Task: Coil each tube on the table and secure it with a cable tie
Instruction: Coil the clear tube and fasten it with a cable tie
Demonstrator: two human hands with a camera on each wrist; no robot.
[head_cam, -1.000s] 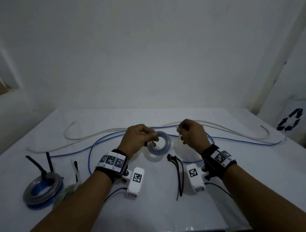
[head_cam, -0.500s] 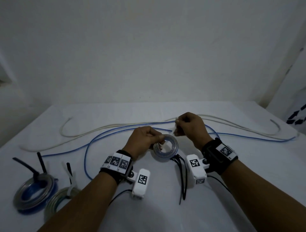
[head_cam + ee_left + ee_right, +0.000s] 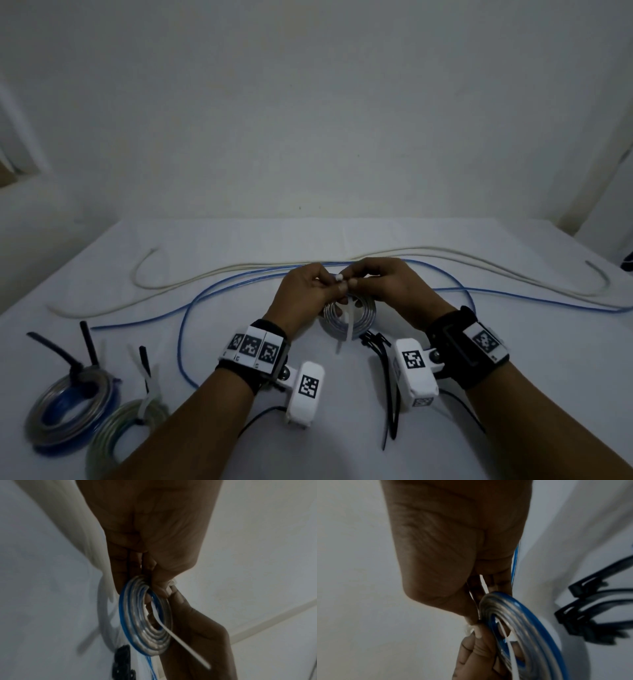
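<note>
the left hand (image 3: pixel 305 294) and right hand (image 3: pixel 387 291) meet fingertip to fingertip above the middle of the white table (image 3: pixel 342 240), both pinching the head end of a thin white plastic cable tie (image 3: pixel 347 325) threaded through a small coil of clear and blue tube (image 3: pixel 368 313). the tie's tail hangs toward 6 o'clock. loose black cable ties (image 3: pixel 387 373) lie at 5 o'clock of the coil; two tied tube coils (image 3: pixel 68 411) sit at 8 o'clock.

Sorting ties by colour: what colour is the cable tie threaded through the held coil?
White cable tie, clearest in the left wrist view.
</note>
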